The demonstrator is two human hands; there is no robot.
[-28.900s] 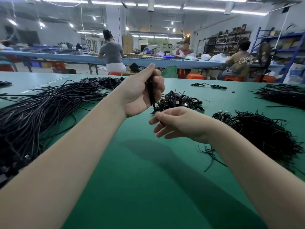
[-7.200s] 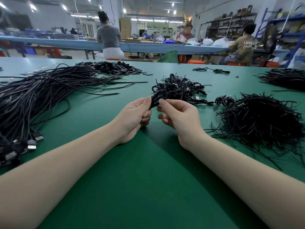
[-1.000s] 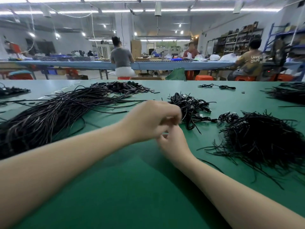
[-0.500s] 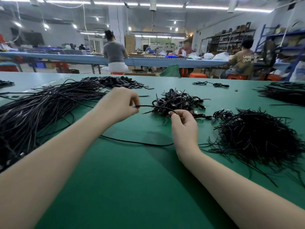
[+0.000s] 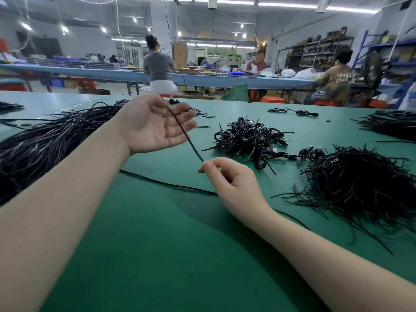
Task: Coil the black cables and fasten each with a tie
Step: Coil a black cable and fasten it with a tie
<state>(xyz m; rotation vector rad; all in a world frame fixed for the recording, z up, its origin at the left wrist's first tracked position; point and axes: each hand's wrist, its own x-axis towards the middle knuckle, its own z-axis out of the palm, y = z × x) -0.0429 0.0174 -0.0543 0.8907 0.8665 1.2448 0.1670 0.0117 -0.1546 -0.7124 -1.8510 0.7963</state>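
A heap of coiled, tied cables (image 5: 247, 138) lies mid-table (image 5: 180, 255), while a large loose bundle (image 5: 45, 143) waits at left, so much seems left to do. The right hand (image 5: 231, 183) pinches one cable (image 5: 186, 136) that crosses the left hand (image 5: 153, 124), whose fingers are spread loose; its coil looks barely begun

The left hand (image 5: 153, 127) is raised with palm turned up and fingers (image 5: 180, 119) spread and nearly straight. The right hand (image 5: 231, 183) sits lower, back toward the camera, fingers curled, thumb and forefinger pinched together. Both forearms reach forward, bare.
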